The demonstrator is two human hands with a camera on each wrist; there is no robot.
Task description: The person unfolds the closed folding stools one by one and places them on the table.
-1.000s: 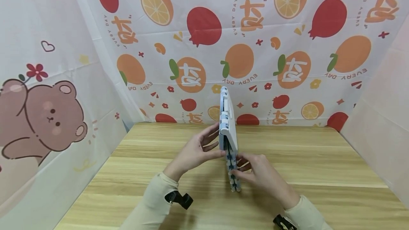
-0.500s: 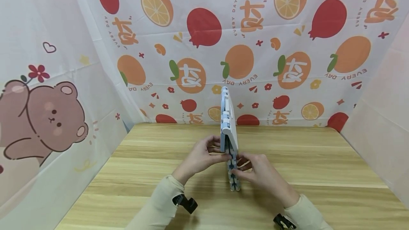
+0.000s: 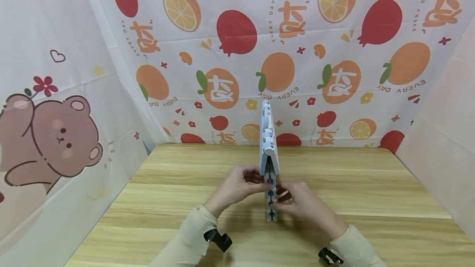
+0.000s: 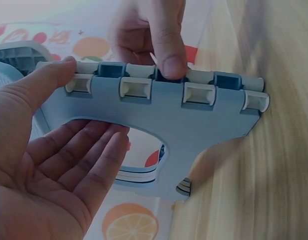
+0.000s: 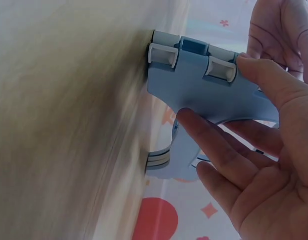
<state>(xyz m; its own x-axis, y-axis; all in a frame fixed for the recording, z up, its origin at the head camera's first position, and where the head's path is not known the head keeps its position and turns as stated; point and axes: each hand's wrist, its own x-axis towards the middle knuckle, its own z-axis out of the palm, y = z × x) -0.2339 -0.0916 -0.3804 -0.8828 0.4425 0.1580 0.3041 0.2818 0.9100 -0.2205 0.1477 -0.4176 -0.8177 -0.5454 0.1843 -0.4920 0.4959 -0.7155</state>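
Note:
A folded plastic stool [image 3: 270, 139], white and pale blue, stands upright and edge-on at mid-table in the head view. My left hand [image 3: 237, 188] grips it from the left, below the hanging top flaps. In the left wrist view its thumb presses the hinged edge, while the fingers reach by the cut-out in the blue leg panel [image 4: 178, 120]. From the other side, my right hand [image 3: 306, 207] holds the legs lower down. The right wrist view has that thumb on the hinge knuckles [image 5: 221, 68] and fingers against the panel's outer face. The stool's far edge is hidden.
The stool's legs meet a wood-grain table [image 3: 167, 201]. Behind the table hangs a white fruit-print cloth [image 3: 304, 73], and a cloth with a bear print [image 3: 61, 135] closes off the left side. Black straps [image 3: 219, 240] circle both wrists.
The stool's upper part has swung slightly right and looks more upright. My left hand has slid down and right along it; the right hand has barely moved.

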